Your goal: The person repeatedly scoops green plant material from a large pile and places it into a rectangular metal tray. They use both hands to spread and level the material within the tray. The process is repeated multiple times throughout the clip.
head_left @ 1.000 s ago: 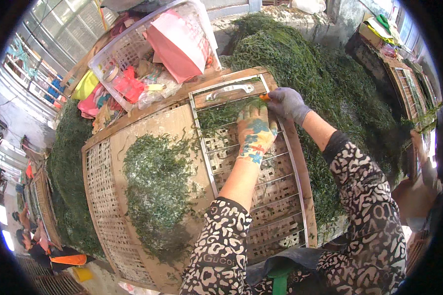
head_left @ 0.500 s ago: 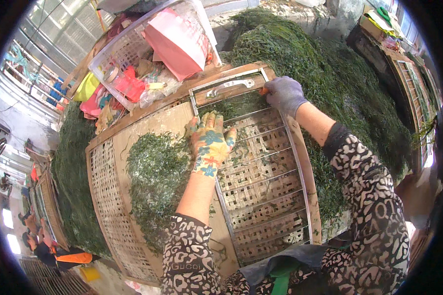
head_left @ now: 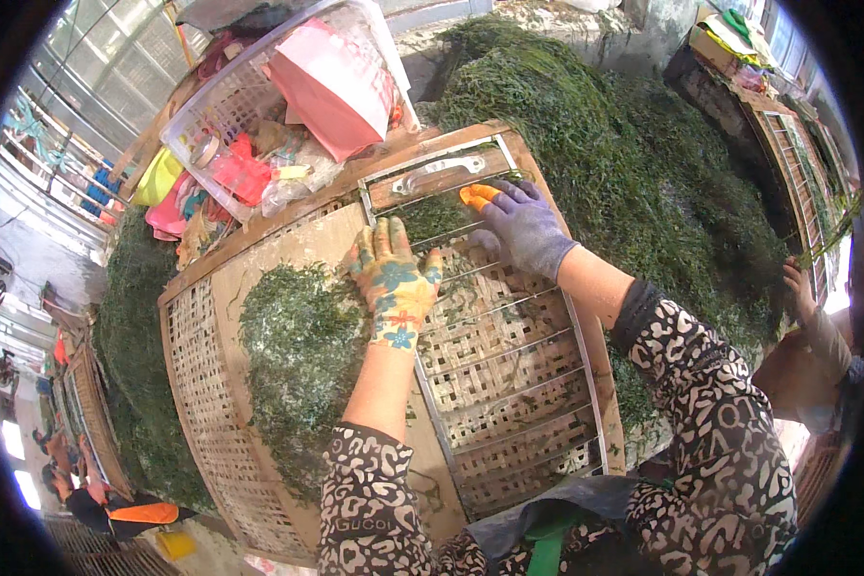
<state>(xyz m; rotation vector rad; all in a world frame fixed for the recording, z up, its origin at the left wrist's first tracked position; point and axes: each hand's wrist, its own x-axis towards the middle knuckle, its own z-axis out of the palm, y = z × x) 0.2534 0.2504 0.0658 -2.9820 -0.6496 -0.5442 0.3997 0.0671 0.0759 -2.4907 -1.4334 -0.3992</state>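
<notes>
— Where are the two hands?

— Both rest on a metal frame (head_left: pixel 509 336) of thin crossbars that lies on a woven bamboo tray (head_left: pixel 202 384). The left hand (head_left: pixel 394 278), in a glove printed with blue and orange flowers, lies flat, palm down, fingers spread wide and pointing away from the person, on the frame's left rail. It holds nothing; it presses on a thin layer of green seaweed (head_left: pixel 302 355).

— And the right hand?

— The right hand (head_left: pixel 523 230), in a grey-purple glove with orange fingertips, reaches further out, just beside the left and beyond it. Its fingers curl down loosely over a dark clump of seaweed at the far end of the frame, just below a wooden bar with a metal handle (head_left: pixel 437 173). Whether it actually pinches the strands I cannot tell.

— How do the arms run?

— Both forearms are bare from wrist to elbow, with black-and-white patterned sleeves above. The left arm comes up nearly straight from the lower edge; the right comes in slanting from the lower right.

— Where is the rest of the seaweed?

— A spread patch lies on the tray to the left of the left hand. A big heap (head_left: pixel 643 173) rises beyond and right of the right hand. A white plastic basket (head_left: pixel 221 125) of pink and red oddments stands beyond the left hand.
</notes>
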